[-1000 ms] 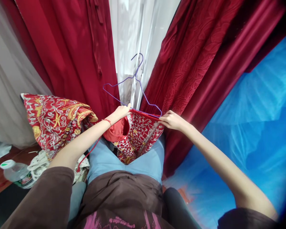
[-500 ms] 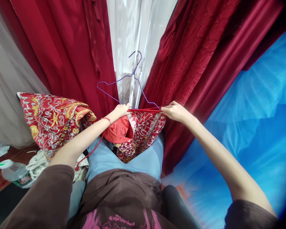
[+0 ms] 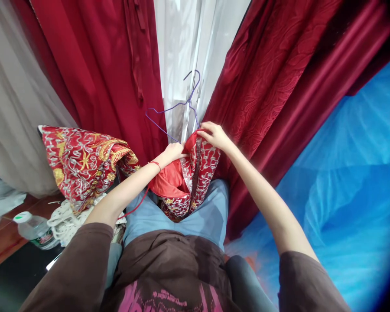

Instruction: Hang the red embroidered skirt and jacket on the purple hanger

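Observation:
A red garment (image 3: 205,167) with silver and gold embroidery lies bunched over my knees, its plain red lining turned partly outward. My left hand (image 3: 174,151) is closed on its top edge, close to the lower bar of a purple wire hanger (image 3: 162,126). My right hand (image 3: 215,135) pinches the same edge near the hanger's right end, which is hidden behind the cloth and fingers. The hanger stands above the garment with its hook upward. A thin red cord (image 3: 139,203) trails down beneath my left forearm.
Another embroidered red cloth (image 3: 84,164) is heaped on the left. Below it are a white dotted cloth (image 3: 65,223) and a plastic bottle (image 3: 35,229). Red curtains (image 3: 107,65) hang ahead, and blue tulle (image 3: 351,186) spreads along the right.
My right hand has moved left and slightly up, closer to my left hand. The stretched top edge has slackened and folded, and the hanger's right end is now covered.

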